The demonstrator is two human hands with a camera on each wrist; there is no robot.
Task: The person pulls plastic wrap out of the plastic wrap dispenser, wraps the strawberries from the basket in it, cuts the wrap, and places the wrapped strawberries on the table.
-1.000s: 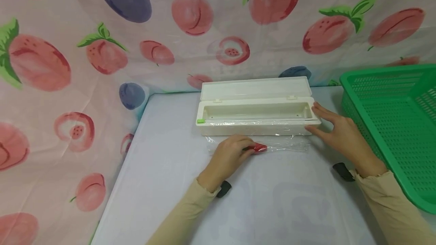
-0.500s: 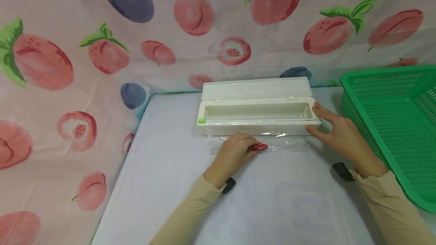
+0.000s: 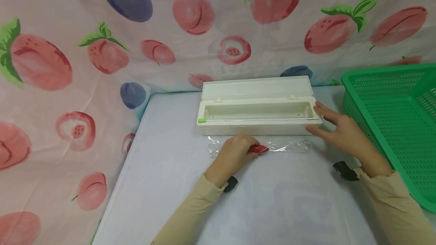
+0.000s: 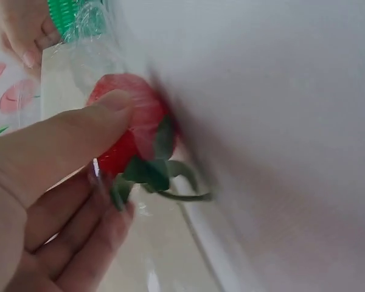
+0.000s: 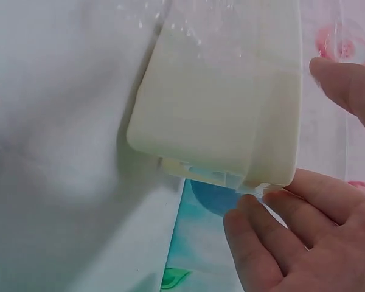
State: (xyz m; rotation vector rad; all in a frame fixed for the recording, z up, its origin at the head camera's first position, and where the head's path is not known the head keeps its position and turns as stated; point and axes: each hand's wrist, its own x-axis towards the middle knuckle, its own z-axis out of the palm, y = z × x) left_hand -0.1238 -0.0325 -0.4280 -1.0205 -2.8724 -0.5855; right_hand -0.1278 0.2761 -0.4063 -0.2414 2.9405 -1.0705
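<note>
Pinching a red strawberry with green leaves and a short stem (image 3: 260, 149), the left hand (image 3: 235, 154) is just in front of the long white plastic box (image 3: 238, 128), near the middle of its front edge. That grip is closed to the width of the fruit, thumb on one side and fingers on the other. Crinkled clear plastic film (image 3: 286, 146) runs along the box's front, around the strawberry and out past both sides of the hand; whether the fruit touches the white cloth-covered tabletop (image 3: 272, 199) cannot be told.

The right hand (image 3: 344, 133) is at the box's right end, its grip spread wide, thumb near the front edge and fingertips at the end wall, holding no loose item. How firmly it presses there cannot be told.

At the box's back edge its white hinged lid (image 3: 257, 88) stands open, and behind that rises a fruit-printed cloth backdrop (image 3: 279, 48). A small bright green tab (image 3: 202, 120) marks the left end of the front rim. To the box's right, across a narrow gap partly taken up by the right hand, sits a green perforated plastic basket (image 3: 402, 135). Broader stretches of tabletop lie in front of the box and off its left end.
</note>
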